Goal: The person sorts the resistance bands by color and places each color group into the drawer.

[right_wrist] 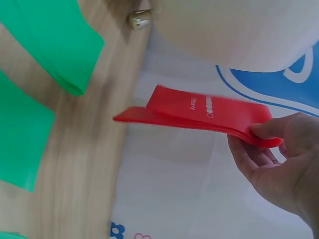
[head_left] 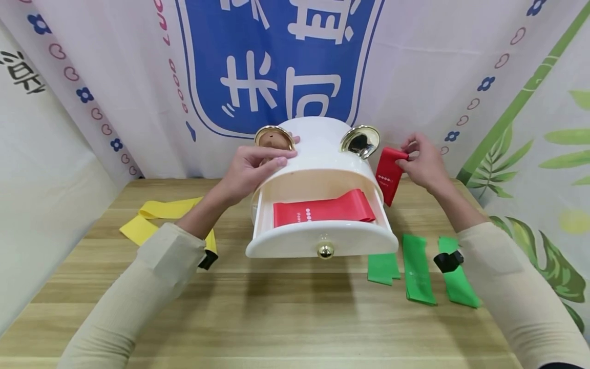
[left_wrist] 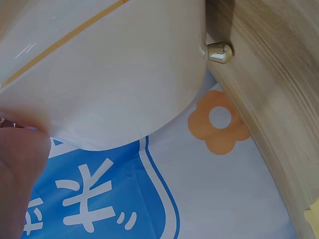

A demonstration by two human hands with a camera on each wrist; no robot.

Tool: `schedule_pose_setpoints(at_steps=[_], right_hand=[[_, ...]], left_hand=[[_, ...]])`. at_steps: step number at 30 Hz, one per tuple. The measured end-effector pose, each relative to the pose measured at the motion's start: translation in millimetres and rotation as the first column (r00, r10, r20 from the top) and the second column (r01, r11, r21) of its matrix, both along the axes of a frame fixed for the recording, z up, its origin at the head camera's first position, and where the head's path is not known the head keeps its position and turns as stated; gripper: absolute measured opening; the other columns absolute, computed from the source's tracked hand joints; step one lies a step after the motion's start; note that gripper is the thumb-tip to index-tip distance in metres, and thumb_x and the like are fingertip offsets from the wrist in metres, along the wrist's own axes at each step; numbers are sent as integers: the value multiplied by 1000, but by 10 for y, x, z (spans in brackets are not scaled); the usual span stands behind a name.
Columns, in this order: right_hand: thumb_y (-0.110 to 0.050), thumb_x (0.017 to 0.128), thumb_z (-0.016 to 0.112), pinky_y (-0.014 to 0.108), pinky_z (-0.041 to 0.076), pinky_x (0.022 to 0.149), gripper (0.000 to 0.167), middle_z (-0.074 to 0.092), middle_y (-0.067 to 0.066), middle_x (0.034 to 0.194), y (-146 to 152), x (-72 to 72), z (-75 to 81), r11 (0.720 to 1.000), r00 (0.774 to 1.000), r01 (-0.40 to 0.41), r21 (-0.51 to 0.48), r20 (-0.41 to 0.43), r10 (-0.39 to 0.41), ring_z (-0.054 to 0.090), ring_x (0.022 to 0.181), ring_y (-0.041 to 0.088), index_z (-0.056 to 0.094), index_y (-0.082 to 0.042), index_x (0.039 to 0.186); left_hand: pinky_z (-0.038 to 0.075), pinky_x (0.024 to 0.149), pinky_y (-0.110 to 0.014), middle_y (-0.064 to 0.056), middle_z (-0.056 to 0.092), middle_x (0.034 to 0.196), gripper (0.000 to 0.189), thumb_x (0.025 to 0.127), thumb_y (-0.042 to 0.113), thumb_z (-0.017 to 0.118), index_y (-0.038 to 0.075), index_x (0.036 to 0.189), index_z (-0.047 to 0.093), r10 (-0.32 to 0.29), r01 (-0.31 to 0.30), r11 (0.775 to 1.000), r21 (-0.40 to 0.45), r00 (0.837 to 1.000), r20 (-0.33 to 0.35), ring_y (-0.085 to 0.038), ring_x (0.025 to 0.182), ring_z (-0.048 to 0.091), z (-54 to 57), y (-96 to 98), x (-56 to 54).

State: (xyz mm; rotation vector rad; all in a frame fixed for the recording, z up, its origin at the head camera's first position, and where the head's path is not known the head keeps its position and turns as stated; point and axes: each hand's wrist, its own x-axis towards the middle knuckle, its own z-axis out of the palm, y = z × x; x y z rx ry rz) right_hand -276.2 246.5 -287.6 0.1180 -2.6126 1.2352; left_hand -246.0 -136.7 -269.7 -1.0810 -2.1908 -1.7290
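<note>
A white box [head_left: 318,133] with gold ear-shaped fittings stands on the table, its drawer [head_left: 295,241] pulled out. Inside the drawer lies a folded red resistance band [head_left: 318,207] printed "Heavy". My left hand [head_left: 251,169] rests on the box's upper left, fingers extended around the left gold ear [head_left: 274,138]; in the left wrist view only part of this hand [left_wrist: 22,169] shows. Right of the box, my right hand [head_left: 424,161] pinches one end of another folded red resistance band [right_wrist: 209,112] between thumb and fingers. That band hangs beside the right gold ear [head_left: 361,141].
Several green bands [head_left: 418,269] lie on the table at the right, one partly below the drawer front. A yellow band [head_left: 168,209] lies at the left, partly hidden by my left arm. Behind the box hangs a printed cloth [head_left: 401,61]. A gold knob [head_left: 325,250] sticks out from the drawer.
</note>
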Motion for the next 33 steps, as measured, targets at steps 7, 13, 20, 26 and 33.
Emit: schedule_pose_setpoints(at_steps=[7,13,20,26,33], right_hand=[[4,98,62,58,52,100,34,50,26,133,4,86,140,998,1000,-12,-61,-3,12,60,120,47,45,3,127],[5,98,62,56,50,103,24,50,24,135,-9,148,245,994,999,-45,-101,-17,44,58,125,43,48,1,117],[4,99,61,41,56,98,7,60,23,139,-10,187,313,996,998,-63,-68,-30,61,61,120,37,58,3,105],[4,100,60,43,54,101,16,63,26,131,-15,221,332,995,997,-76,-65,-29,74,62,113,35,53,2,114],[6,100,56,32,56,96,14,58,19,124,-27,234,346,992,993,-103,-74,-56,99,61,114,36,56,4,114]], left_hand=[[46,55,-24,-15,74,122,26,98,1,63,-5,121,73,0,0,1000,-1,1000,1,-19,69,51,4,-1,-11],[47,58,-23,-17,72,127,26,98,1,63,-5,121,73,-1,1,1000,0,1000,-2,-19,87,62,12,0,-9],[49,57,-23,-17,73,122,26,98,0,62,-7,122,72,-10,10,1000,13,1000,11,-20,71,54,14,1,10],[54,61,-24,-18,73,123,26,99,0,62,-7,122,72,-14,14,1000,20,1000,21,-22,81,62,13,0,14],[55,63,-24,-15,74,122,26,98,-1,62,-7,122,72,-15,15,1000,21,1000,16,-23,87,64,6,2,1]])
